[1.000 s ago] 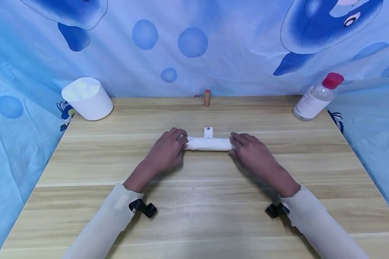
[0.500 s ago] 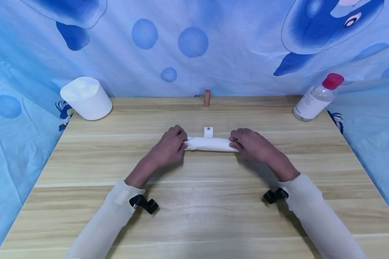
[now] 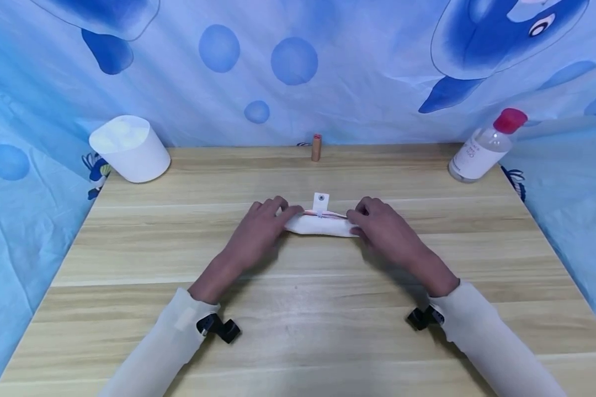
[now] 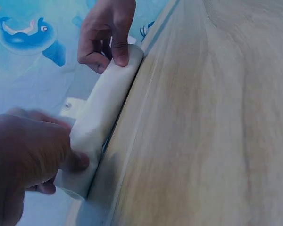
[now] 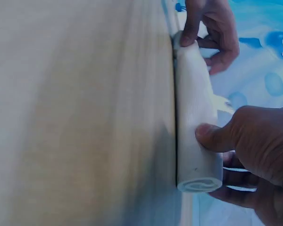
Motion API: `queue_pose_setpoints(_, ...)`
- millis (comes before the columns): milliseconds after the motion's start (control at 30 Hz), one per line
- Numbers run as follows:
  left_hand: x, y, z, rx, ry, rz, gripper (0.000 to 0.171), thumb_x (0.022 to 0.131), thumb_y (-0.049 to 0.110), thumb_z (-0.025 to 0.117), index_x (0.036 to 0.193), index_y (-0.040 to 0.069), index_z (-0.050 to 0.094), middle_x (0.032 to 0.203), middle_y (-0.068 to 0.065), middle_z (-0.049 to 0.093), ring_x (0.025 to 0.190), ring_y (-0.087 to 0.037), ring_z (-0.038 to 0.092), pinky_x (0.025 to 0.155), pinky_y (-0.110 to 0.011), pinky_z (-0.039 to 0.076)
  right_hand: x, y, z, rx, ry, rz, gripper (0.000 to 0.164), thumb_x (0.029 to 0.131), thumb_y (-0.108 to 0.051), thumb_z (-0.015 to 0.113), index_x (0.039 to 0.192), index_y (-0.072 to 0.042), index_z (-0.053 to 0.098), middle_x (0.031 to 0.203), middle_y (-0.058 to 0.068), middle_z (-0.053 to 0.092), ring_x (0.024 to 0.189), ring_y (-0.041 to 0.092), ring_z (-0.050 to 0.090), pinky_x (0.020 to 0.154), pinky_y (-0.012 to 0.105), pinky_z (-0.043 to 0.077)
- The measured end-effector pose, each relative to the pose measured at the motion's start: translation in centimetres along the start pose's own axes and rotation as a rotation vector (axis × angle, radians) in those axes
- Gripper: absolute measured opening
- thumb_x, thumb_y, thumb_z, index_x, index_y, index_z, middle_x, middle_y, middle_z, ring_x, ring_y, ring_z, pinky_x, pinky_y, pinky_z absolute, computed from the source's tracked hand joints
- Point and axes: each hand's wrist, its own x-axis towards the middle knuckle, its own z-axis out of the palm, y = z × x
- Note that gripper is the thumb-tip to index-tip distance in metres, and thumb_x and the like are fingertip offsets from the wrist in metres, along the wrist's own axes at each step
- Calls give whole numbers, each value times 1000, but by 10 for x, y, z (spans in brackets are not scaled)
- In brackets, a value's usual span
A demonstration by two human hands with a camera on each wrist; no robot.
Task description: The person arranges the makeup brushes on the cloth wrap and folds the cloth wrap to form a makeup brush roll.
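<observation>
A white fabric roll [image 3: 320, 225] lies crosswise on the table in the head view, with a short white snap tab [image 3: 321, 200] sticking up from its far side. A reddish line shows along its top edge. My left hand [image 3: 258, 231] grips the left end, one finger stretched along the top. At the opposite end my right hand [image 3: 389, 231] pinches the roll between thumb and fingers. In the right wrist view, the right thumb [image 5: 210, 134] presses its near side, and wound layers show at the open end of the roll [image 5: 195, 103].
A wood-grain table [image 3: 298, 320] spans the view. Near its back edge stand a white cylinder [image 3: 131, 149] at left, a small brown tube [image 3: 316, 148] in the middle and a clear red-capped bottle [image 3: 484, 146] at right. A blue printed curtain [image 3: 357, 82] hangs behind.
The roll has turned slightly, so its reddish-edged top and more of the tab show. The left fingers have stretched inward over the roll, and the right hand has shifted slightly.
</observation>
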Motion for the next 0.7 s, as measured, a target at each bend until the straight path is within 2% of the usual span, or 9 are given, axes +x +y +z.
queue_pose_setpoints(67, -1, 0, 0, 81, -24, 85, 59, 94, 2, 66, 147, 23, 48, 125, -6, 55, 110, -24, 53, 90, -43, 44, -3, -4, 1, -53, 8, -1, 20, 89, -6, 75, 104, -12, 62, 103, 12, 58, 92, 29, 55, 80, 43, 50)
queue_pose_setpoints(167, -5, -1, -2, 149, -25, 194, 52, 99, 7, 61, 148, 22, 49, 130, -5, 56, 113, -24, 54, 91, -42, 46, -6, -9, 3, -108, 18, -29, 21, 89, -1, 71, 104, -13, 64, 104, 11, 57, 94, 30, 53, 82, 45, 48)
queue_pose_setpoints(233, -7, -1, -2, 169, -14, 243, 46, 101, 10, 60, 145, 18, 52, 133, -5, 56, 114, -23, 55, 92, -41, 46, -9, -12, 4, -129, 22, -58, 19, 90, 1, 68, 103, -12, 64, 104, 11, 56, 94, 30, 52, 83, 45, 47)
queue_pose_setpoints(367, -7, 4, 0, 202, 8, 321, 39, 98, 4, 61, 137, 10, 59, 137, -7, 55, 112, -22, 54, 90, -37, 45, -13, -15, 5, -154, 18, -95, 13, 93, -2, 67, 102, -10, 63, 104, 12, 56, 92, 30, 51, 81, 43, 47)
queue_pose_setpoints(533, -3, 8, 0, 190, 24, 339, 36, 95, -2, 63, 131, 5, 62, 133, -5, 56, 105, -20, 52, 85, -33, 44, -11, -16, 4, -158, 1, -106, 11, 95, -6, 67, 105, -5, 61, 111, 12, 56, 94, 29, 52, 81, 42, 48)
queue_pose_setpoints(700, -1, 8, 1, 155, 33, 322, 33, 94, -1, 62, 127, 7, 65, 125, -4, 59, 104, -19, 54, 85, -33, 47, -3, -23, 1, -33, 48, -54, 23, 98, -23, 65, 112, -7, 58, 113, 8, 59, 98, 24, 57, 83, 41, 50)
